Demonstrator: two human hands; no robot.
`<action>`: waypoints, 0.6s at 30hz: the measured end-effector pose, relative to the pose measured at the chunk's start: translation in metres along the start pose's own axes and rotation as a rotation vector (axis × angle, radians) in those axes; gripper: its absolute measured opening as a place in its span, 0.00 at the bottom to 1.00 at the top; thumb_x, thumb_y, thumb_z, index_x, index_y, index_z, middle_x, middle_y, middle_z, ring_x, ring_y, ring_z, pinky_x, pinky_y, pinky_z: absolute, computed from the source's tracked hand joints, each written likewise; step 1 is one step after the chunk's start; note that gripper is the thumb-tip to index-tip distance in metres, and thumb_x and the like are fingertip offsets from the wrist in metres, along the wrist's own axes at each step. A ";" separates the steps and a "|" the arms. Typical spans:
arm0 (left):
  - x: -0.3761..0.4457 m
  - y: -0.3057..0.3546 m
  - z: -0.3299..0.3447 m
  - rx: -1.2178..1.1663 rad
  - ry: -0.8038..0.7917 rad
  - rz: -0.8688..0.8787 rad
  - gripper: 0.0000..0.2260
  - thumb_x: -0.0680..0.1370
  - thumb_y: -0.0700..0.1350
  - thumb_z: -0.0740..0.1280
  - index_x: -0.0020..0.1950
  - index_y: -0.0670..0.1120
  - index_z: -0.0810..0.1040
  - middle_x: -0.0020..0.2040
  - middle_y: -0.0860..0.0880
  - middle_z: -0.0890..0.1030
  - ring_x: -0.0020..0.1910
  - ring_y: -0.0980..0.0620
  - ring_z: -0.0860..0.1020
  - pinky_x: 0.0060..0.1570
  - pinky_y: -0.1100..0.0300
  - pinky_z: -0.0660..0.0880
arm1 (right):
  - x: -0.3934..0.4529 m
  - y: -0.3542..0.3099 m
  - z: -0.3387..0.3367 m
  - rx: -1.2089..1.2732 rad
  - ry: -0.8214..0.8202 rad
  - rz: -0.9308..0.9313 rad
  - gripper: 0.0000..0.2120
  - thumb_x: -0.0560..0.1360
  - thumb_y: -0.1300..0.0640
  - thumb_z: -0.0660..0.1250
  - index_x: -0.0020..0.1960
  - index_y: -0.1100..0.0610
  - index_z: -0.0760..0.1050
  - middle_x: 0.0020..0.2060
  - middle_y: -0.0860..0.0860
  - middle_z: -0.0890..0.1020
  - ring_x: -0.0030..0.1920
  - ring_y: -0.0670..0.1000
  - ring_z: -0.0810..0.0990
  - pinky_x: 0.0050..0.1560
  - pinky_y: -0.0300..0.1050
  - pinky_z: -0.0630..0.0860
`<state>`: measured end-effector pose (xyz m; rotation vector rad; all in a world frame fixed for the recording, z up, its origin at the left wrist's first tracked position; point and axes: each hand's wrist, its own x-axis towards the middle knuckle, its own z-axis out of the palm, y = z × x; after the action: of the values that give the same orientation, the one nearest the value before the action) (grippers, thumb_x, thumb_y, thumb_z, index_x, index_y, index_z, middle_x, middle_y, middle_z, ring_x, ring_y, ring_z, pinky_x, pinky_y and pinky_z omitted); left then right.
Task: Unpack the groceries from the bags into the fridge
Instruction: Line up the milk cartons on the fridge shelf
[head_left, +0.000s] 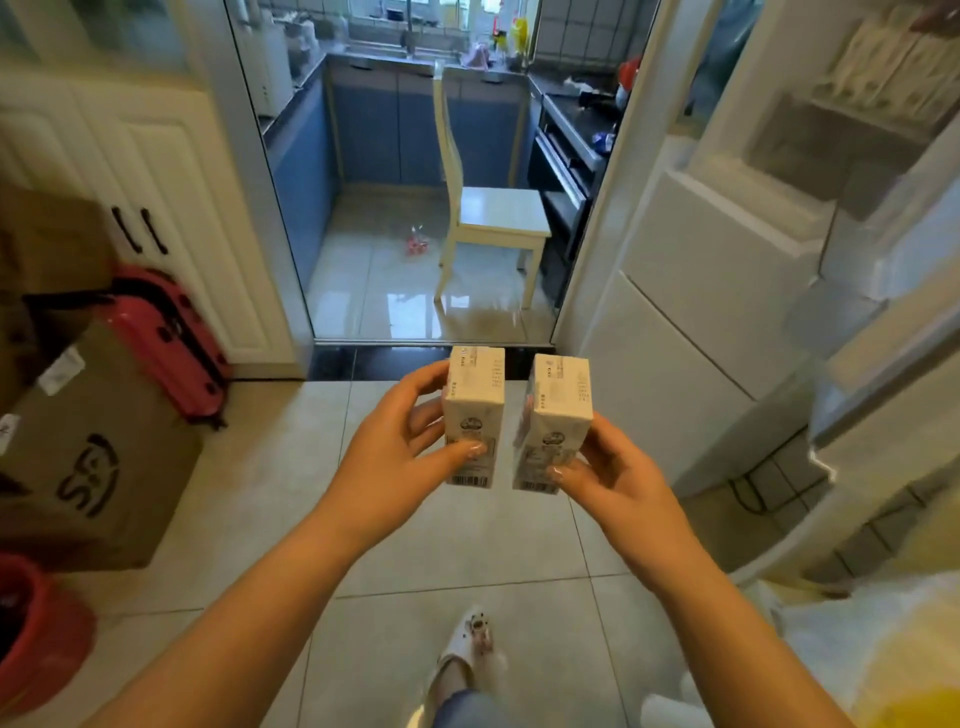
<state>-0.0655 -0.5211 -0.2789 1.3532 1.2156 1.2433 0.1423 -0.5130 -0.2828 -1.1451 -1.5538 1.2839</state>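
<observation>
Two white cartons held up side by side over the tiled floor (291, 467), just short of the kitchen doorway (431, 332). Left hand (400, 447) wrapped round the left carton (474, 415): thumb across the front above the barcode, fingers curled behind its left side. Right hand (608, 467) gripping the right carton (556, 421) the same way, thumb on the lower front, fingers round the right side. Both cartons upright, a narrow gap between them, not touching, printed tops facing the doorway.

Right of the doorway, the fridge (691, 322), white, its door (893, 291) swung open with blurred shelves and bins showing; contents too blurred to name. Below the fridge door, toward the lower right corner, a pale bag (857, 649) with a yellow patch, only partly in view.

Through the doorway, a white chair (488, 208) standing on the glossy kitchen floor, a small pink wrapper (415, 244) lying just left of its legs, blue cupboards (384, 135) behind. Left of the doorway, a white cabinet (156, 182) with two dark handles; in front of it a red suitcase (171, 343) and brown cardboard boxes (98, 457), one with black lettering. Red tub (36, 634) at the lower left edge. One slippered foot (467, 660) on the tiles, directly under the cartons.
</observation>
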 end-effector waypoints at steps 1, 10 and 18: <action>0.026 -0.002 -0.002 0.001 -0.001 0.005 0.29 0.70 0.35 0.72 0.63 0.59 0.68 0.61 0.57 0.77 0.60 0.59 0.76 0.58 0.59 0.75 | 0.025 0.004 -0.005 0.007 0.000 -0.001 0.26 0.74 0.69 0.65 0.69 0.52 0.66 0.62 0.42 0.74 0.60 0.35 0.74 0.51 0.29 0.73; 0.242 0.007 0.005 -0.043 -0.051 0.014 0.28 0.70 0.33 0.70 0.65 0.53 0.68 0.57 0.58 0.79 0.57 0.58 0.78 0.50 0.60 0.79 | 0.220 -0.003 -0.061 0.076 0.058 0.010 0.26 0.73 0.69 0.65 0.65 0.47 0.67 0.55 0.34 0.76 0.55 0.31 0.75 0.45 0.27 0.74; 0.423 -0.002 0.035 -0.051 -0.198 0.062 0.28 0.71 0.33 0.70 0.65 0.55 0.69 0.56 0.58 0.78 0.55 0.63 0.78 0.48 0.63 0.79 | 0.352 0.000 -0.135 -0.002 0.279 -0.044 0.26 0.73 0.71 0.64 0.68 0.57 0.67 0.61 0.42 0.75 0.57 0.34 0.76 0.50 0.30 0.74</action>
<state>-0.0272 -0.1000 -0.2385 1.4494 1.0045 1.1451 0.1756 -0.1394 -0.2493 -1.2267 -1.3662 1.0439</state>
